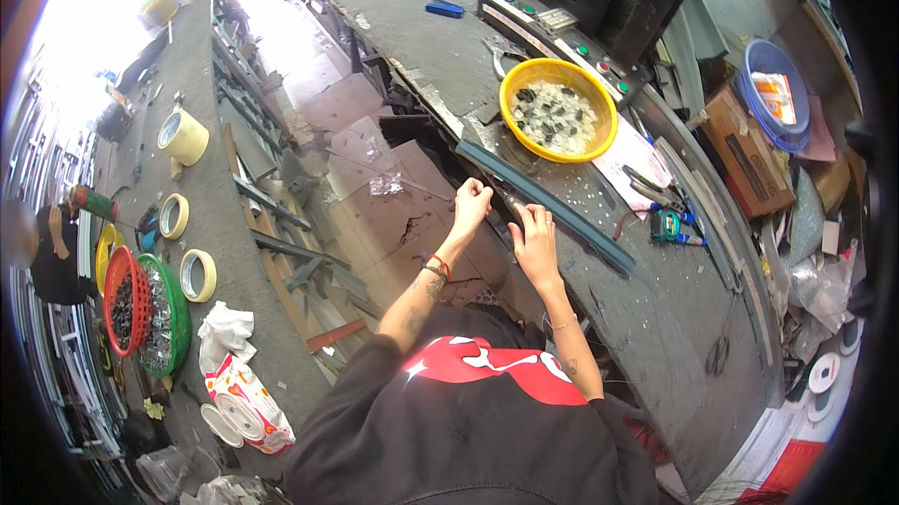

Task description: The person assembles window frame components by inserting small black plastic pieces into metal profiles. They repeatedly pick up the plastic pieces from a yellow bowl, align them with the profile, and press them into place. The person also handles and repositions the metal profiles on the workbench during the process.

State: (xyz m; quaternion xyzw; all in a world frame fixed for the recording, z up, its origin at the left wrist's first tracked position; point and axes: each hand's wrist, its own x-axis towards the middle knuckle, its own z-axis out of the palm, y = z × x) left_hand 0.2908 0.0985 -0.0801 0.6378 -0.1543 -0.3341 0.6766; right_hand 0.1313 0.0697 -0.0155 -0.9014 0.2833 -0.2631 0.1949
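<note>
Along the right worktop's [655, 355] left edge lay a long grey profile bar [573, 226], probably stiff and light, best gripped mid-length by its sides. Beside it, the left hand [473, 206] was curled, the right hand [537, 245] loosely bent; whether either held anything, I couldn't tell.

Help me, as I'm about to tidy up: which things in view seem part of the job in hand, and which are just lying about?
Likely in the job:
dark grey bar, close by the right hand
perhaps the yellow basin, just beyond the bar

Seemingly lying about:
pale tape roll
cardboard box
white-and-red packet
</note>
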